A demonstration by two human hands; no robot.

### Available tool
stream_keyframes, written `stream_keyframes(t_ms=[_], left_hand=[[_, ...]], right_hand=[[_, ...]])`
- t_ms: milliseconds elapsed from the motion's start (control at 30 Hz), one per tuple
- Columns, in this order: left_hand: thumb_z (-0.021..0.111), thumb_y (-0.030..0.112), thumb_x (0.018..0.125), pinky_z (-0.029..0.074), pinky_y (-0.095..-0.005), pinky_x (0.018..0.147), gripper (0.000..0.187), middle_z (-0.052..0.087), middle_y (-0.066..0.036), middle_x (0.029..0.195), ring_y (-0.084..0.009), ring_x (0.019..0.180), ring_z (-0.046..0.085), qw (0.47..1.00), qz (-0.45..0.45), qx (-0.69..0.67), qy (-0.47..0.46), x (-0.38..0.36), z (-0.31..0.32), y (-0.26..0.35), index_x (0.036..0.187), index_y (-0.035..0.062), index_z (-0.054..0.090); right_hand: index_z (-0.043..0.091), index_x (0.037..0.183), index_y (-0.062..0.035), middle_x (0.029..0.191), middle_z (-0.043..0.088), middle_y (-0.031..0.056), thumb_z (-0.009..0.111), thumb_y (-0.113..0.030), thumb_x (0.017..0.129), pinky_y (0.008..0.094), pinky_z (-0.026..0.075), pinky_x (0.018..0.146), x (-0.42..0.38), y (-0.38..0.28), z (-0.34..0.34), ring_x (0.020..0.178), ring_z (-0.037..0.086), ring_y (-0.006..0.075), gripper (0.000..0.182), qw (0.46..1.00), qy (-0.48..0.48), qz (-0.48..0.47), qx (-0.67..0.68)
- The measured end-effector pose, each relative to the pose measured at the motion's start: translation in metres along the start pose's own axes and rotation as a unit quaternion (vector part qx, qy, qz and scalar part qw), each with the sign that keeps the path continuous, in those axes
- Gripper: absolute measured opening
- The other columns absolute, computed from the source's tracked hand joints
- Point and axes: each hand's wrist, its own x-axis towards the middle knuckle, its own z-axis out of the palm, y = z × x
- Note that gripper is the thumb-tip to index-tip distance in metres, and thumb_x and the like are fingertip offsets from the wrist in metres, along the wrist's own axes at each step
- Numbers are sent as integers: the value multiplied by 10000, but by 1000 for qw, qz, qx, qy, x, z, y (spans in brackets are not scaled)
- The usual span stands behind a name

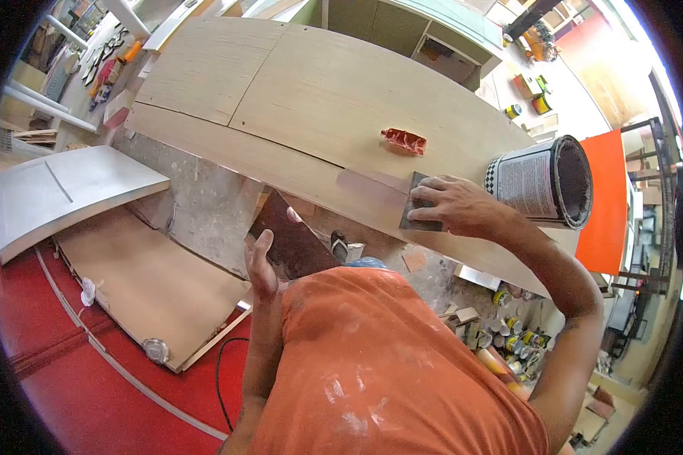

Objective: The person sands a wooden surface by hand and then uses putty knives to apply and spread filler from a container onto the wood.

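My right hand (459, 206) is closed over a dark, flat, rectangular putty spreader (417, 199), which rests on the pale wooden panel (341, 91). A pinkish-brown smear of filler (368, 184) lies on the panel just left of it. My left hand (261, 265) grips the edge of a dark brown board (294, 239) with a small pink dab on it, held low by my body. Near my right wrist sits an open metal can (524, 182) with a printed label. A crumpled red tube (404, 142) lies farther up the panel.
To the left, a white curved panel (76, 189) and a brown curved board (152, 273) rest over a red surface (121, 409). An orange panel (603, 205) stands beyond the can. Several small tins (516, 341) crowd the floor at lower right.
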Motion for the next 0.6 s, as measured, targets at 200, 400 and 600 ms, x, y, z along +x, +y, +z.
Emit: stream_keyframes(t_ms=[200,400,600], left_hand=[[573,130,896,498,-351,861,366,597,-121,1147,-222,1002,599,999,-25,10,20,2,-3,-2,1229,-6,508],[565,185,913,496,-394,902,385,587,-103,1172,-247,1042,595,992,-98,-5,-75,-5,13,3,1263,50,477],[523,249,937,518,-385,880,383,615,-84,1155,-222,1027,617,942,-246,-208,-95,-15,49,-6,1265,51,526]], right_hand=[[654,1099,-210,1171,575,56,658,-90,752,389,442,966,-14,-4,-2,1149,534,258,367,999,-9,42,14],[695,1085,-106,1071,642,115,595,-12,798,399,454,960,-13,-31,-37,1075,593,276,318,965,50,233,108],[620,1229,-50,1299,543,157,681,13,790,387,441,1008,11,-103,-10,1219,529,305,448,832,464,94,289]])
